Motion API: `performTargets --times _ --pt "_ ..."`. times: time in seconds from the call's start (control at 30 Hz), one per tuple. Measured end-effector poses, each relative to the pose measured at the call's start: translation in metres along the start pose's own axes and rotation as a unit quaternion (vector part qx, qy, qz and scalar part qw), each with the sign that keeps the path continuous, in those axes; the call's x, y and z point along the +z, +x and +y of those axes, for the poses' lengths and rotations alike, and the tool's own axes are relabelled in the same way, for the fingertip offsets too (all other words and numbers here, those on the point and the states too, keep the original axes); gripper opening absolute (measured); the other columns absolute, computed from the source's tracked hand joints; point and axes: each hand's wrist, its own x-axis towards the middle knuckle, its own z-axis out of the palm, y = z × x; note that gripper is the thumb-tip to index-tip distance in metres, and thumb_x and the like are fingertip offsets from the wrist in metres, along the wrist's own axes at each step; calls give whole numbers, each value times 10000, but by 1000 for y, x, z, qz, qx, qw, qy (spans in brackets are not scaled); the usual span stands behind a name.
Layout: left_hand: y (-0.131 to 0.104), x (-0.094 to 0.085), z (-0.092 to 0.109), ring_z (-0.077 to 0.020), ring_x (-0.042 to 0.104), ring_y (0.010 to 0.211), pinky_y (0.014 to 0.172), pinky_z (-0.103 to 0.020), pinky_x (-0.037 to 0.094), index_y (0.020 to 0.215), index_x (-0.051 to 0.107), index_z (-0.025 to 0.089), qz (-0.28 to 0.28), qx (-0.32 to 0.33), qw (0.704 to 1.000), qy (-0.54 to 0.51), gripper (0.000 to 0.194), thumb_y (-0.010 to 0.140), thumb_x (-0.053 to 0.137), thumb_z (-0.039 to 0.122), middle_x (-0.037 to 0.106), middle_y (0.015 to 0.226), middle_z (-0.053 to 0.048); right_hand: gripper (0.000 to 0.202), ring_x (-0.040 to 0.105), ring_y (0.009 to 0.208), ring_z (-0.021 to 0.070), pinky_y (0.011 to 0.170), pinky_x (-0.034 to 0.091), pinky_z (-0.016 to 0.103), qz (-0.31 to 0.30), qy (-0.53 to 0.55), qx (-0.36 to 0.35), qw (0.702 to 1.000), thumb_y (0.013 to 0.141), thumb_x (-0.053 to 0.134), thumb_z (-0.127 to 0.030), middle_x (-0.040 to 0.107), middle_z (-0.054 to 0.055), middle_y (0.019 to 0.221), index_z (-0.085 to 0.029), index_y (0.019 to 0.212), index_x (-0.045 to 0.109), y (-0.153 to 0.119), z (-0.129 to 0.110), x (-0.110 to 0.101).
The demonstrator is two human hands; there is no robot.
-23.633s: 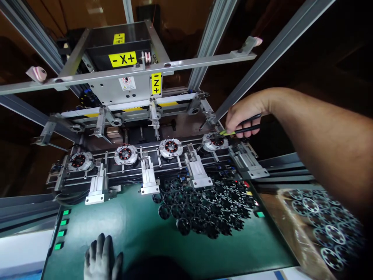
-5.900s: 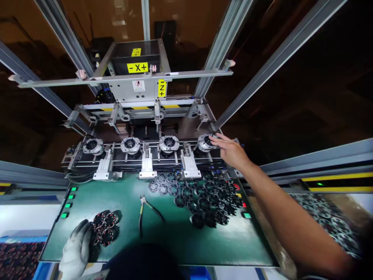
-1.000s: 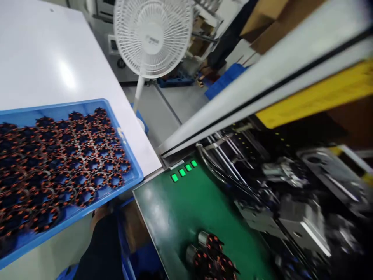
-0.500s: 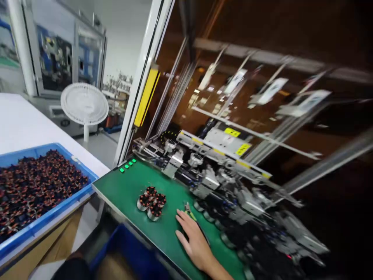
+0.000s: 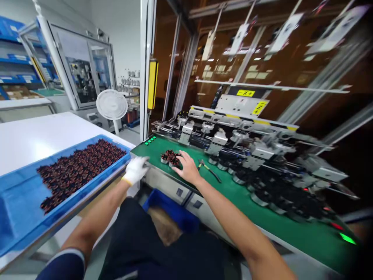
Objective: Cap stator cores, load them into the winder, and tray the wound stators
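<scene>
Pale light glares off the white table [image 5: 70,122] to my left, while behind the brown panels [image 5: 221,66] it is dim, with small bright reflections. My hands look slightly soft, the machine [image 5: 241,136] smears, and the right edge stretches into darkness.

One pair of pliers [image 5: 210,170], four green lights [image 5: 149,141] along the bench [image 5: 233,196]'s left edge, one green lamp [image 5: 347,238] near its right edge, one fan [image 5: 112,104], two hands [image 5: 188,168].

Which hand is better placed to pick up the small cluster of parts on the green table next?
Probably the right hand: its open fingers are at the cluster. The left hand is farther off, near the green table's corner.
</scene>
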Motion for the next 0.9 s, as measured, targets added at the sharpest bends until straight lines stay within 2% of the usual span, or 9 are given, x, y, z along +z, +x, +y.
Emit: performTargets --times 0.13,0.2,0.27,0.33,0.43,0.57,0.7,0.8,0.9 --pt "43 9 13 -386 348 1433 1137 -571 364 1291 647 288 -68 80 994 34 567 756 821 355 512 1430 -108 234 380 1433 384 1154 375 561 -2 3 9 1000 892 713 -301 487 213 1474 -95 1002 728 12 -12 15" --pt "66 16 20 -409 289 1461 1150 -589 328 1203 700 285 -96 115 988 45 495 729 825 351 457 1493 -97 198 385 1426 385 1140 383 565 5 0 16 1000 902 703 -291 495 208 1463 -102 952 731 9 -8 16" --pt "77 20 24 -414 309 1444 1131 -600 337 1128 730 257 -119 131 983 51 384 773 780 394 449 1501 -105 208 380 1423 394 1127 385 582 14 -2 27 1000 902 705 -298 486 208 1467 -105 972 736 5 -1 16" --pt "77 22 24 -414 324 1431 1113 -601 348 1101 739 240 -134 139 980 53 337 845 703 457 454 1496 -114 233 366 1424 412 1115 381 611 21 1 39 999 904 703 -307 477 212 1468 -107 1018 740 3 5 17" --pt "72 23 20 -415 330 1421 1091 -579 363 1085 739 221 -151 146 976 52 378 918 591 526 468 1492 -116 233 335 1441 407 1121 364 629 22 23 37 999 919 680 -306 451 190 1495 -124 1050 745 3 8 21" --pt "70 29 18 -343 489 1275 1009 -480 429 1152 710 212 -176 145 973 46 392 931 564 502 596 1334 -107 177 247 1494 389 1134 342 646 18 70 8 997 935 647 -297 332 99 1602 -169 1002 750 6 1 24" --pt "71 38 19 -276 570 1148 945 -395 454 1194 691 196 -187 134 972 37 395 925 570 458 632 1293 -90 167 162 1536 347 1205 271 621 24 112 -20 993 947 634 -310 227 41 1656 -183 985 737 3 -7 9" --pt "72 37 15 -264 578 1155 949 -369 453 1202 690 197 -194 131 972 27 398 921 577 455 623 1342 -74 194 182 1539 316 1232 244 591 42 134 -27 990 969 617 -338 230 60 1655 -173 1007 711 -5 -6 -5" --pt "75 30 2 -247 592 1152 951 -337 458 1158 705 212 -213 136 967 14 372 905 594 462 636 1344 -35 245 249 1514 342 1199 276 623 66 124 -11 990 982 596 -365 314 123 1613 -141 978 693 -12 4 -7"
